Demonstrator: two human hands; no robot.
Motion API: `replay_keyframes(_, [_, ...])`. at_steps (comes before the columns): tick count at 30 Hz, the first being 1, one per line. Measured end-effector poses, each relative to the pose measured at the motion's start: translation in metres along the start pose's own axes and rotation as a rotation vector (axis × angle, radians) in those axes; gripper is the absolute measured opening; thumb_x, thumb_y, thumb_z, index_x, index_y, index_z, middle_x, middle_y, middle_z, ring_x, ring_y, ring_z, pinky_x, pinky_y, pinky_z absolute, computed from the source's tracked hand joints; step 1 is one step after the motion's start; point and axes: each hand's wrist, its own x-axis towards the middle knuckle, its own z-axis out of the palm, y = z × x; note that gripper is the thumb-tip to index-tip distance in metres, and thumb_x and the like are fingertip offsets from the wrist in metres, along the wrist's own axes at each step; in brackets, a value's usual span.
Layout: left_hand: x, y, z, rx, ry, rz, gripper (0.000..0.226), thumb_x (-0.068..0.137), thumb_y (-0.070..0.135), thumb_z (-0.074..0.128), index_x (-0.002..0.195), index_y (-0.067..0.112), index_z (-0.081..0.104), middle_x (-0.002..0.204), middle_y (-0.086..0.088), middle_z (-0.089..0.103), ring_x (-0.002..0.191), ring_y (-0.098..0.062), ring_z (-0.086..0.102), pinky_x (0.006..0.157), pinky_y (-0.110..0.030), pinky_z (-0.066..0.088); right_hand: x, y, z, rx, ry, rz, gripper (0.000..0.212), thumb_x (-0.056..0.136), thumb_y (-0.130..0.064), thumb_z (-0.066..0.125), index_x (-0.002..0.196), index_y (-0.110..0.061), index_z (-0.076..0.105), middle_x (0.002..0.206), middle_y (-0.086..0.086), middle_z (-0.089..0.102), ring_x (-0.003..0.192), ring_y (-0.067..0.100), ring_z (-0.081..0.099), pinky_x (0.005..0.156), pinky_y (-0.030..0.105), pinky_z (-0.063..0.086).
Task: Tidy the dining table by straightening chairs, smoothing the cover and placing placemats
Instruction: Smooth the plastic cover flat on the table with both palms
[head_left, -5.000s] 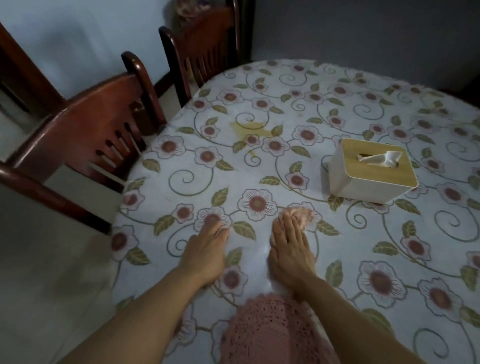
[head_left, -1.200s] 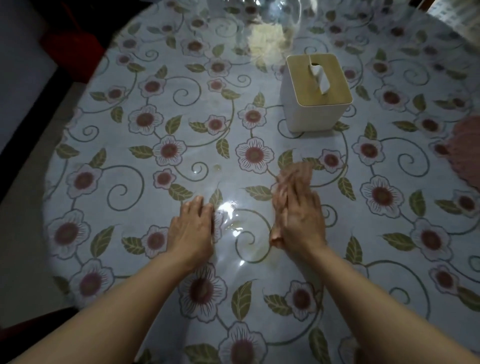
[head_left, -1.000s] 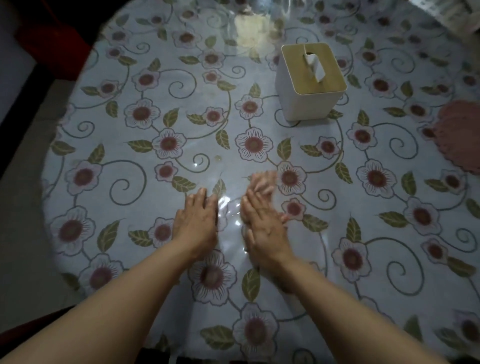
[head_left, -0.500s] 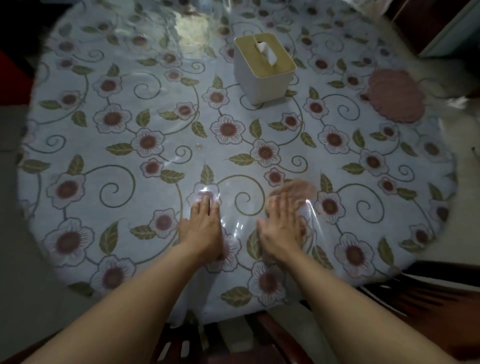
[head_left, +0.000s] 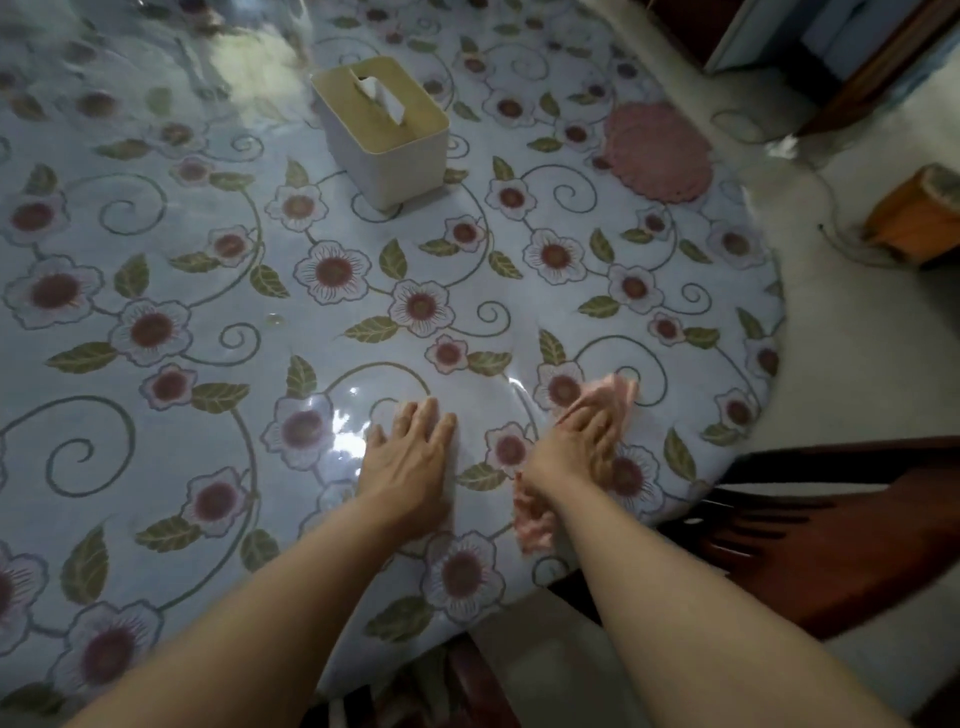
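Floral table cover (head_left: 156, 234) — both hands flat, tissue box (head_left: 383, 130) unlabelled.

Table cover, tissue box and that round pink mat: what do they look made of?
Table cover: likely clear glossy plastic over a floral printed layer; it shows bright glare and a raised crease near the left hand.
Tissue box: matte white body, probably plastic, with a tan lid that looks like wood or bamboo.
Round pink mat: apparently crocheted or knitted yarn, with a scalloped edge.
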Motion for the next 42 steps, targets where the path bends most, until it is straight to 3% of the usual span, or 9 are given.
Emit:
replay_keyframes(3, [0.011,0.006,-0.005,0.032,0.027,0.049,0.095,0.077,0.047,0.062,0.148,0.021,0.004,0.159,-0.004,0.000,0.145,-0.026,0.001,0.115,-0.048,0.012,0.007,-0.014,-0.003,0.111,0.012,0.079,0.082,0.093,-0.019,0.044,0.145,0.002,-0.015,0.156,0.018,-0.015,0.143,0.035,-0.013,0.117,0.042,0.003])
replay_keyframes(9, [0.043,0.015,-0.022,0.038,0.010,0.054,0.099,0.074,0.052,0.064,0.148,0.023,0.005,0.159,0.000,-0.001,0.145,-0.025,0.002,0.113,-0.049,0.016,0.012,0.002,0.006,0.098,0.198,-0.001,0.079,0.091,-0.019,0.043,0.148,-0.003,-0.008,0.158,0.013,-0.006,0.146,0.028,-0.003,0.118,0.041,0.011])
replay_keyframes(12, [0.061,0.024,-0.027,0.024,0.050,0.074,0.089,0.079,0.048,0.059,0.148,0.024,0.009,0.158,-0.002,0.004,0.144,-0.026,0.007,0.113,-0.050,0.017,0.017,0.006,0.010,0.180,0.324,0.034,0.068,0.087,-0.016,0.033,0.150,-0.009,0.008,0.159,0.007,0.006,0.146,0.023,0.005,0.116,0.044,0.016])
replay_keyframes(15, [0.079,0.034,-0.028,0.012,0.177,0.112,0.069,0.082,0.041,0.053,0.142,0.025,0.022,0.146,-0.006,0.025,0.133,-0.028,0.024,0.105,-0.046,0.025,0.034,0.022,0.010,0.215,0.410,0.126,0.065,0.087,-0.016,0.030,0.149,-0.011,0.013,0.159,0.007,0.012,0.146,0.022,0.009,0.116,0.047,0.015])
replay_keyframes(21, [0.121,0.050,-0.032,0.019,0.170,0.135,0.063,0.084,0.037,0.045,0.140,0.024,0.022,0.156,-0.009,0.008,0.141,-0.031,0.009,0.110,-0.051,0.018,0.085,0.039,-0.011,0.131,0.466,0.099,0.067,0.086,-0.019,0.043,0.146,-0.002,0.022,0.155,0.017,0.021,0.143,0.032,0.015,0.114,0.049,0.018])
replay_keyframes(27, [0.156,0.061,-0.048,0.030,0.268,0.219,0.043,0.091,0.033,0.038,0.132,0.023,0.034,0.149,-0.010,0.023,0.132,-0.031,0.023,0.103,-0.050,0.026,0.105,0.047,-0.013,0.065,0.451,-0.052,0.074,0.078,-0.026,0.039,0.145,0.000,0.023,0.154,0.021,0.021,0.143,0.035,0.015,0.117,0.048,0.016])
replay_keyframes(34, [0.183,0.034,-0.062,0.090,0.277,0.122,0.056,0.086,0.031,0.050,0.137,0.022,0.030,0.150,-0.008,0.023,0.133,-0.029,0.023,0.106,-0.050,0.026,0.191,0.017,-0.063,0.031,0.501,-0.090,0.070,0.088,-0.030,0.037,0.147,0.000,0.014,0.156,0.022,0.012,0.144,0.035,0.007,0.119,0.043,0.004])
replay_keyframes(38, [0.171,0.002,-0.069,0.076,0.311,-0.033,0.053,0.081,0.029,0.055,0.130,0.017,0.039,0.141,-0.007,0.034,0.126,-0.028,0.031,0.099,-0.047,0.030,0.207,-0.044,-0.066,-0.005,0.475,-0.358,0.067,0.092,-0.026,0.037,0.149,-0.005,0.007,0.158,0.016,0.004,0.146,0.030,-0.001,0.119,0.040,-0.002])
replay_keyframes(42, [0.144,-0.034,-0.074,0.045,0.354,-0.116,0.041,0.080,0.031,0.043,0.118,0.015,0.050,0.132,-0.011,0.044,0.119,-0.031,0.040,0.088,-0.045,0.034,0.147,-0.101,-0.015,0.005,0.364,-0.930,0.067,0.092,-0.022,0.033,0.150,-0.009,0.003,0.159,0.011,-0.004,0.146,0.024,-0.009,0.118,0.035,-0.010])
